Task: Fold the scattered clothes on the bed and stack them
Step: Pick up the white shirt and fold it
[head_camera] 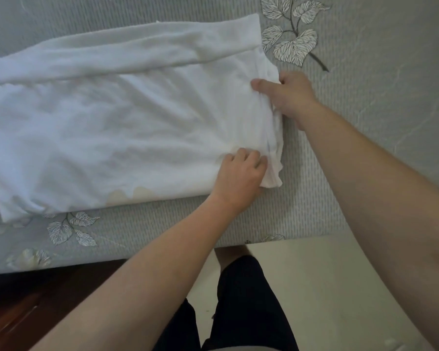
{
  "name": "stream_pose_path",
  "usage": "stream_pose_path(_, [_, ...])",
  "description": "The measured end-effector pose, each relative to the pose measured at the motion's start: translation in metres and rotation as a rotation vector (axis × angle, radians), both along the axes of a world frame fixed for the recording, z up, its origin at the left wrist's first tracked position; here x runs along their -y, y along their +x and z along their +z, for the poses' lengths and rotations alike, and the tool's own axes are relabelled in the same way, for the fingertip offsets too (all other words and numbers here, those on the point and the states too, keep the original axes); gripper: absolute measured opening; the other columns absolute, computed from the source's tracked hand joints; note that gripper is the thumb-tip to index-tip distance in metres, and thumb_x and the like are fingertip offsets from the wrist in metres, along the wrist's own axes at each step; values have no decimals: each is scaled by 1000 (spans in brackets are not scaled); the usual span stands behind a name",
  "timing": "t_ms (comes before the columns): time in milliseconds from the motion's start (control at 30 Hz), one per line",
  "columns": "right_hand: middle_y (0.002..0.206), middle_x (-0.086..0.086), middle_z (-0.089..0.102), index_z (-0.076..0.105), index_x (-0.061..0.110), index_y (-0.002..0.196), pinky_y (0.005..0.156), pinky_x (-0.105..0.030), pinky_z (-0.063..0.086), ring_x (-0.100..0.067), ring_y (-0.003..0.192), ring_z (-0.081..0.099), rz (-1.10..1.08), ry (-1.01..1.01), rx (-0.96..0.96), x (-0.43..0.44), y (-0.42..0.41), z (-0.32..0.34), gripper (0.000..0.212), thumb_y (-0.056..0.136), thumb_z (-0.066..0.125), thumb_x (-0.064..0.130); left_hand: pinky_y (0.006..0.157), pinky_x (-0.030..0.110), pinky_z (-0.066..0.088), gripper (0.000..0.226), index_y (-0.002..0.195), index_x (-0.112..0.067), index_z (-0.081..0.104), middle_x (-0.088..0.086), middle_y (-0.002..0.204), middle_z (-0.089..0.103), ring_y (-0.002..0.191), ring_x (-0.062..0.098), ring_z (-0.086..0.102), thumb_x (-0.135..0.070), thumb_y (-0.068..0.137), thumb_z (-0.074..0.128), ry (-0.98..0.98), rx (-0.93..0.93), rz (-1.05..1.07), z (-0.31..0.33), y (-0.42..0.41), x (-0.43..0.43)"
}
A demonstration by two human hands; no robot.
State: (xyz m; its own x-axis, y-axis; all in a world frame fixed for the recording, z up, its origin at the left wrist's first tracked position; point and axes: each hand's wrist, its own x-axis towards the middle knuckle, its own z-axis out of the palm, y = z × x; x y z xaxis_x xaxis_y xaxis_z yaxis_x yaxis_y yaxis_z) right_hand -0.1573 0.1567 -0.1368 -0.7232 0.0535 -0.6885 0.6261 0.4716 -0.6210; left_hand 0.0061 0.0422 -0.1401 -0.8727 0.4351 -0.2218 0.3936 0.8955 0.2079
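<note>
A white garment (117, 127) lies spread across the bed, with one long sleeve folded over its far side and a pale print showing at its near edge. My right hand (287, 93) grips the garment's right edge at the far corner, thumb on top and fingers tucked under the cloth. At the near right corner my left hand (241, 173) holds the same bunched edge with curled fingers. The cloth ripples between the two hands.
The bed (365, 72) has a grey cover with a leaf pattern. Its near edge runs along the lower part of the view, with a dark wooden frame (23, 300) at lower left and pale floor (327, 287) at lower right. My legs stand beside the bed.
</note>
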Motion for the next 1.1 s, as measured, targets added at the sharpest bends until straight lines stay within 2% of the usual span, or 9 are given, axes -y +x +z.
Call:
stream_pose_path(67, [89,-2,77,73,20,77,72,-30,58,-13,77,72,-55,-22,13,0,4,4,15,80,81,33,51,28,24,25,72,-14,70,4,69,59,60,27,58,-23,54,86,78,44,24,2,-10,1])
stream_pose_path(133, [93,-5,77,73,17,82,71,-30,58,-15,78,72,-119,-56,48,2,4,12,13,82,79,28,52,29,33,18,85,-14,75,8,77,65,67,33,64,-23,70,77,285,182,137,8,-17,13])
stream_pose_path(233, [85,-5,75,71,12,87,72,-33,58,-16,70,71,-164,-127,80,13,1,36,9,85,76,19,73,32,46,28,108,-19,73,2,100,72,92,23,65,-19,83,62,577,341,457,33,-9,43])
stream_pose_path(400, [76,-6,70,66,8,86,60,-30,56,-18,63,68,-247,-182,-21,90,2,89,9,82,72,13,84,32,54,20,107,-19,73,1,103,75,96,13,69,-9,90,69,1203,646,1168,99,23,119])
stream_pose_path(567, [72,3,59,58,15,72,60,-27,38,-16,72,57,180,-4,-285,235,27,108,19,77,68,30,85,32,57,24,118,-23,66,-4,116,71,108,18,66,-16,95,65,1291,585,1585,115,71,220])
stream_pose_path(733, [99,-3,68,67,10,104,68,-22,34,-20,92,61,494,20,-346,381,67,93,28,86,64,32,76,35,57,22,115,-16,61,4,107,69,89,20,67,-4,98,54,1491,573,1917,107,116,312])
stream_pose_path(933, [86,3,45,29,23,68,67,-22,28,-16,84,44,611,86,-326,474,94,56,39,92,59,26,61,29,58,26,126,-11,53,8,107,66,84,20,66,-7,100,50,1540,577,2141,75,139,380])
stream_pose_path(1000, [104,-1,54,49,19,84,74,-24,34,-20,97,52,662,77,-284,490,100,34,18,95,56,31,57,27,58,22,123,-9,53,7,103,66,83,20,66,-6,101,50,1534,611,2181,62,140,392])
stream_pose_path(1100, [150,-14,40,39,7,147,108,-34,33,-29,139,37,774,55,-153,506,106,13,74,98,38,62,54,29,59,15,114,-8,55,10,103,66,85,22,67,-4,100,49,1516,674,2212,44,141,404])
